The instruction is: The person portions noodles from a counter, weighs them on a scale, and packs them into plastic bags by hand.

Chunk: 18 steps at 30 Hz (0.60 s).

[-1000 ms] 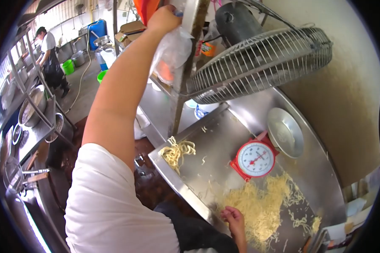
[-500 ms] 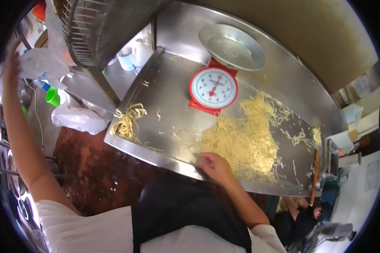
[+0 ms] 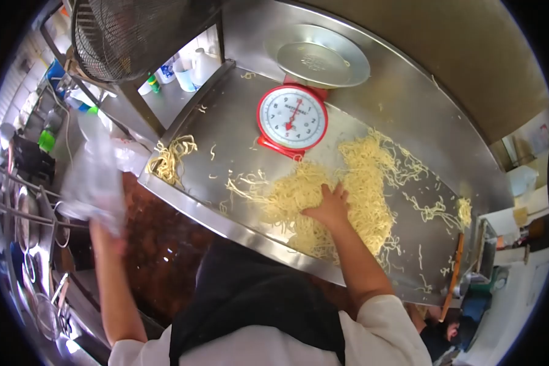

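Your right hand [image 3: 332, 207] lay palm down on the broad pile of pale yellow noodles [image 3: 372, 210], its fingers spread apart and touching the strands, the thumb out to the left. The noodles covered the middle of the stainless-steel table [image 3: 232, 128], coming close to its raised front edge, with loose strands scattered to either side. Your left hand [image 3: 108, 235] was well apart from them, out beyond the table's left corner, at the lower end of a clear plastic bag [image 3: 94, 177]. Hand and bag were badly blurred, so you seemed to have hold of the bag, but I cannot tell how your fingers closed on it.

Just behind the pile stood a red dial scale [image 3: 293, 117], its white face turned up toward you and its red needle lying across the dial. A round, shallow metal pan [image 3: 317, 56] showed right behind the dial. A small tangle of thicker noodles [image 3: 172, 160] sat in the near left corner of the table, and a wooden stick [image 3: 452, 277] lay along the right end. Past the left end, a white plastic jug [image 3: 204, 66] stood near a green bottle [image 3: 154, 83], beside the caged fan [image 3: 104, 39]. Your black apron [image 3: 256, 287] faced the front edge.
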Each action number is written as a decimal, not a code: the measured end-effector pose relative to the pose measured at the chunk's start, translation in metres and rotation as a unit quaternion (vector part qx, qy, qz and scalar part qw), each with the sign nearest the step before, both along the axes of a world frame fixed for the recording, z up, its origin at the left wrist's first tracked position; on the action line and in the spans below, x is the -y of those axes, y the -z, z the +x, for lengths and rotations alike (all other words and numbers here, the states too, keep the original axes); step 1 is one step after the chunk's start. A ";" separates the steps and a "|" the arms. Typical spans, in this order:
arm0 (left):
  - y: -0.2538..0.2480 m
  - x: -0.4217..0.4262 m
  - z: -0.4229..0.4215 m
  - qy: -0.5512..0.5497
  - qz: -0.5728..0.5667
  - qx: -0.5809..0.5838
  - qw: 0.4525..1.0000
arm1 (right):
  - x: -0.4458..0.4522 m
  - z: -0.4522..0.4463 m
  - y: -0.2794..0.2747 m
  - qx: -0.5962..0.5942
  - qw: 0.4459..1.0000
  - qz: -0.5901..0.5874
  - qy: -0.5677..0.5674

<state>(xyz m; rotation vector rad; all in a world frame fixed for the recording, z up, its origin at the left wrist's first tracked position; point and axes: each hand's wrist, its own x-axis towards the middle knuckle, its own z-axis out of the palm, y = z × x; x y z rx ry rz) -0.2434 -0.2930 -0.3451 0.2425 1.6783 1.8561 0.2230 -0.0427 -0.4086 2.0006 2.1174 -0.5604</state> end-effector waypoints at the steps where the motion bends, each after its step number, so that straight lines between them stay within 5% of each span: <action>1: 0.015 -0.014 0.049 0.014 0.008 0.069 0.997 | -0.006 0.002 0.004 -0.019 1.000 0.019 -0.008; 3: 0.066 -0.020 0.109 -0.037 -0.066 0.174 0.982 | -0.018 0.008 0.014 -0.077 0.995 0.056 -0.043; 6: 0.037 -0.016 0.189 0.116 -0.094 0.237 0.960 | -0.010 0.021 0.031 -0.174 0.965 0.158 -0.117; 12: 0.003 -0.007 0.220 0.185 -0.035 0.228 0.955 | -0.007 0.049 0.046 -0.444 0.895 0.027 0.015; 15: -0.009 -0.017 0.224 0.260 -0.075 0.139 0.953 | -0.007 0.070 0.009 -0.571 0.819 -0.037 0.039; 18: -0.030 -0.040 0.228 0.415 -0.013 0.148 0.898 | -0.014 0.102 -0.063 -0.537 0.835 -0.118 0.010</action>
